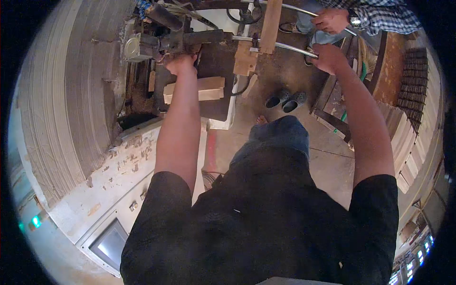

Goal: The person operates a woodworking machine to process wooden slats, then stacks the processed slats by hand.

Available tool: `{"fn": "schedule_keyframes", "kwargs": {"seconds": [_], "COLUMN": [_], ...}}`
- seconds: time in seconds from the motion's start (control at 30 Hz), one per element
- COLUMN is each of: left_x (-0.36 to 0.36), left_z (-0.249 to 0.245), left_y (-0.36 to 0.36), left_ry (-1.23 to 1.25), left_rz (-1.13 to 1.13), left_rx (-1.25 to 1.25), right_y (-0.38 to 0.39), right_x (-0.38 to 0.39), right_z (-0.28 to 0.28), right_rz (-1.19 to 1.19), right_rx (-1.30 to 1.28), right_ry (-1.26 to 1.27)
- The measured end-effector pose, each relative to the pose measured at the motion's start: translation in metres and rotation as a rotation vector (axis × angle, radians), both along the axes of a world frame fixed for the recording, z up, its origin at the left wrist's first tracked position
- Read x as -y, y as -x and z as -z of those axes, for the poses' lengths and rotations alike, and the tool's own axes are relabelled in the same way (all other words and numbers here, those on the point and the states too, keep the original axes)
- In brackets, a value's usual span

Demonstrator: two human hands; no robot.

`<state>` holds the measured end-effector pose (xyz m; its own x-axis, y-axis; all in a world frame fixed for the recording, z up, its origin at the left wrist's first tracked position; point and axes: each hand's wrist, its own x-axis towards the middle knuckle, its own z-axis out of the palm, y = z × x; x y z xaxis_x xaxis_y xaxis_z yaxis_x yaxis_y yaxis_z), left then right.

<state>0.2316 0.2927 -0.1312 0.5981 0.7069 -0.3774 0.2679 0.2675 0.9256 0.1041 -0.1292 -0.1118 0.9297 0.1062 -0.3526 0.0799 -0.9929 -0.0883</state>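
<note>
My right hand (328, 58) is closed around the end of a curved metal bar (285, 46), a lever-like handle running left to the machine. My left hand (180, 63) reaches in under a dark machine head (194, 39); its fingers are mostly hidden there, so what they touch does not show. Just below that hand, pale wooden pieces (204, 89) lie on the dark machine table (216, 110). A wooden board (270, 28) stands across the bars, and a wooden block (244, 59) is by its lower end.
At the top right, another person's hand (331, 20) with a checked sleeve (387, 20) rests on a second metal bar. Sandals (286, 101) lie on the floor. Stacked wood strips (401, 142) stand at right; a control panel with a screen (110, 243) is at lower left.
</note>
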Motion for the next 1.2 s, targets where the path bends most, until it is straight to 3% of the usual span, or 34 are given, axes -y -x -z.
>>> {"fn": "schedule_keyframes", "kwargs": {"seconds": [0.13, 0.27, 0.33, 0.47, 0.57, 0.63, 0.67, 0.73, 0.77, 0.83, 0.9, 1.03, 1.1, 1.2], "left_x": [0.011, 0.003, 0.007, -0.001, -0.005, -0.022, -0.028, -0.036, -0.046, -0.072, -0.080, -0.077, -0.081, -0.097], "left_z": [-0.001, 0.006, -0.001, 0.002, -0.008, -0.011, -0.014, -0.039, -0.042, -0.040, -0.042, -0.057, -0.050, -0.050], "left_y": [0.010, 0.004, 0.010, 0.002, 0.012, 0.014, 0.021, 0.057, 0.068, 0.087, 0.096, 0.101, 0.107, 0.118], "left_ry": [-0.062, 0.032, -0.211, -0.242, -0.363, -0.345, -0.347, -0.777, -0.777, -1.323, -1.393, -1.497, -1.435, -1.447], "left_rz": [0.110, 0.035, 0.206, 0.248, 0.395, 0.723, 0.727, 0.996, 1.009, 1.461, 1.537, 1.610, 1.589, 1.616], "left_rx": [-0.029, -0.053, -0.192, -0.334, -0.300, -0.387, -0.384, -0.234, -0.228, 0.250, 0.121, -0.080, -0.060, 0.014], "right_y": [0.002, -0.001, 0.000, -0.001, -0.001, 0.000, 0.000, -0.001, 0.000, 0.000, 0.002, 0.005, 0.004, 0.000], "right_x": [0.001, -0.001, -0.004, -0.002, -0.001, 0.000, 0.000, 0.001, 0.003, -0.001, -0.006, 0.000, 0.002, 0.001], "right_z": [0.004, -0.001, -0.009, -0.004, 0.000, 0.001, 0.002, 0.009, 0.011, -0.003, -0.003, 0.009, 0.014, 0.015], "right_rz": [0.013, 0.024, 0.012, 0.025, 0.019, 0.013, 0.009, 0.032, 0.048, 0.053, 0.039, 0.028, 0.032, 0.054], "right_rx": [0.010, -0.017, -0.013, -0.036, -0.003, 0.001, 0.004, 0.013, 0.016, -0.023, -0.066, 0.099, 0.171, 0.035], "right_ry": [-0.030, -0.012, -0.018, 0.006, -0.010, 0.012, 0.032, 0.028, 0.027, 0.033, 0.028, 0.033, 0.036, 0.002]}}
